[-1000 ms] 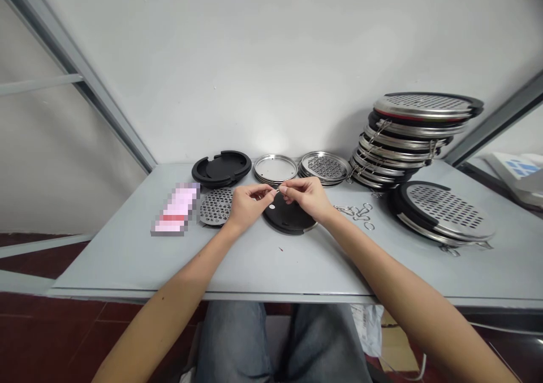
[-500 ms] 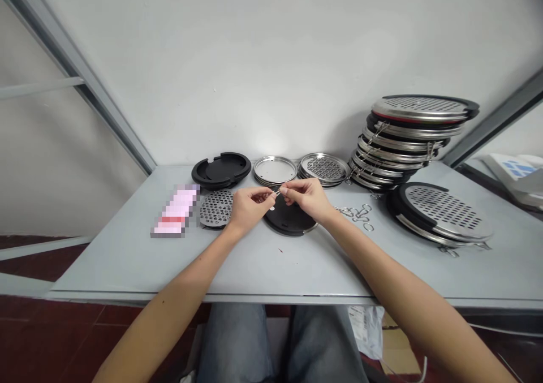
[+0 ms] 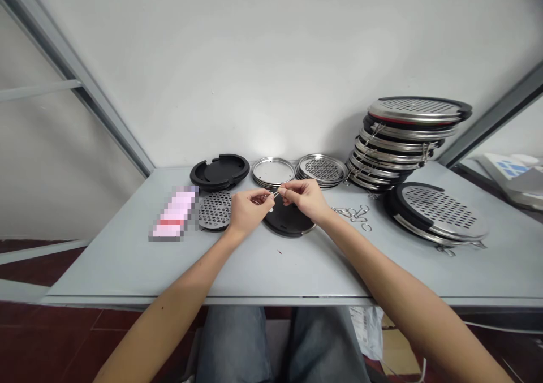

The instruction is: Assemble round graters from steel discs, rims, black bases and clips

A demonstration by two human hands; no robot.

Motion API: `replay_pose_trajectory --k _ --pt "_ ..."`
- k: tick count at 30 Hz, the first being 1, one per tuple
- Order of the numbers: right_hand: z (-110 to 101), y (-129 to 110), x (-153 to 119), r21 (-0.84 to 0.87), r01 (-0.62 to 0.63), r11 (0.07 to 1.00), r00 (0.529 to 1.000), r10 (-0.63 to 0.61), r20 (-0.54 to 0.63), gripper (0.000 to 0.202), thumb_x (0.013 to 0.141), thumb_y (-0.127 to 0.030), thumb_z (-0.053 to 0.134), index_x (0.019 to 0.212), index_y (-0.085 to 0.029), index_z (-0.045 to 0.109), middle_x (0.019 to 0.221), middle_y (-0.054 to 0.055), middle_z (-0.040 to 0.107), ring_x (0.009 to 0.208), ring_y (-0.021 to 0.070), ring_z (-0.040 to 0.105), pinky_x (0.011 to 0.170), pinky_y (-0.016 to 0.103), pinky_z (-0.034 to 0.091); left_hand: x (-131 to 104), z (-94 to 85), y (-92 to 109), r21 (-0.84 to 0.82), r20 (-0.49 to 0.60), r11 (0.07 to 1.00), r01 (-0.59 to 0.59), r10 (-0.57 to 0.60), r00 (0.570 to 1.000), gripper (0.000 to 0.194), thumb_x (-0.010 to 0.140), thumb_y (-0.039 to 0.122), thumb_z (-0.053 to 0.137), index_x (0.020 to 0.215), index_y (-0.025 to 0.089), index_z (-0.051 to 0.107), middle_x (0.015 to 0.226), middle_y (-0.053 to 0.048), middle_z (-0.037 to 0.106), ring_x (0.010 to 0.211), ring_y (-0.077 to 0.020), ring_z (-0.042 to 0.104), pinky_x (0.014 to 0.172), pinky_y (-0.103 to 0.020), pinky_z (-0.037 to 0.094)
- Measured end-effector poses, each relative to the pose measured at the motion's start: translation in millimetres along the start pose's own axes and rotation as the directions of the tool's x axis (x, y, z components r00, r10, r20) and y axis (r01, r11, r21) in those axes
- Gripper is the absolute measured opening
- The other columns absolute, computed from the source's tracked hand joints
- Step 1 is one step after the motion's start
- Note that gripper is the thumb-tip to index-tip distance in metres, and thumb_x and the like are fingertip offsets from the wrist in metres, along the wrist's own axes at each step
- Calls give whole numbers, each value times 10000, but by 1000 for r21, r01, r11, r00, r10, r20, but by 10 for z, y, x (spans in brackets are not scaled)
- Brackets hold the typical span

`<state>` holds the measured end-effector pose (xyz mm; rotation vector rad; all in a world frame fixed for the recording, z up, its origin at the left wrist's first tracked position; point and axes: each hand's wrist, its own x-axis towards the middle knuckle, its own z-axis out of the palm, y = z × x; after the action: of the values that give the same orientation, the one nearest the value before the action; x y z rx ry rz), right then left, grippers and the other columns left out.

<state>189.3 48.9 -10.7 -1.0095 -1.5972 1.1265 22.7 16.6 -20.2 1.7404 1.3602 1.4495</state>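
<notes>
Fingertips pinched, my left hand (image 3: 248, 212) and my right hand (image 3: 306, 199) meet over the table and grip a small metal wire clip (image 3: 275, 194) between them. Its exact form is mostly covered by my fingers. Below them lies a round black disc (image 3: 291, 224) with a metal edge at its lower right, partly hidden by both hands. Left of my left hand is a perforated metal grater plate (image 3: 214, 210). Several loose wire clips and rings (image 3: 360, 216) lie to the right of my right hand.
Along the wall stand a black ring-shaped tray (image 3: 219, 171), stacked plain metal discs (image 3: 274, 171) and stacked grater discs (image 3: 322, 170). A tall leaning stack of grater assemblies (image 3: 399, 145) is at right, with another assembly (image 3: 441, 210) nearer. A blurred pink object (image 3: 173, 213) lies left.
The view has shifted slightly. Both hands stay pinched together over the black disc, and the small wire clip between the fingertips has turned a little.
</notes>
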Motion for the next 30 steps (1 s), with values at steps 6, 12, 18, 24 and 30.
replay_pose_trajectory --k 6,12,18,24,30 --pt "7 13 5 -32 14 999 1000 -14 11 236 720 -357 676 730 -123 698 602 25 618 530 128 551 558 259 457 -24 7 51 132 -48 991 -32 38 998 95 712 217 653 694 172 734 601 -1 684 528 -137 609 546 -238 483" --pt "-14 2 13 -105 64 992 997 -59 54 227 752 -341 636 716 -124 694 527 4 576 518 124 528 555 252 419 -50 19 77 273 -56 954 -125 145 988 97 697 186 634 640 188 713 580 8 669 512 -133 592 564 -243 455" --pt "-13 -2 26 -109 69 992 996 -62 60 228 753 -343 636 710 -126 691 526 7 579 515 122 525 549 253 417 -65 39 67 338 -79 928 -156 193 978 113 714 183 627 626 195 696 583 5 662 539 -142 601 598 -254 455" --pt "4 -19 24 11 -19 1000 1000 19 -25 285 692 -401 707 745 -121 693 604 26 619 540 127 554 564 267 482 -41 -18 -6 312 11 913 -263 274 962 127 820 227 605 836 186 724 705 -18 701 579 -137 611 603 -247 477" --pt "-129 7 9 -25 -37 999 986 40 163 294 790 -428 612 758 -138 652 625 24 608 568 128 570 531 244 485 -13 -88 -88 275 152 829 -488 463 873 198 933 227 521 960 175 709 873 -63 728 764 -162 667 719 -271 509"
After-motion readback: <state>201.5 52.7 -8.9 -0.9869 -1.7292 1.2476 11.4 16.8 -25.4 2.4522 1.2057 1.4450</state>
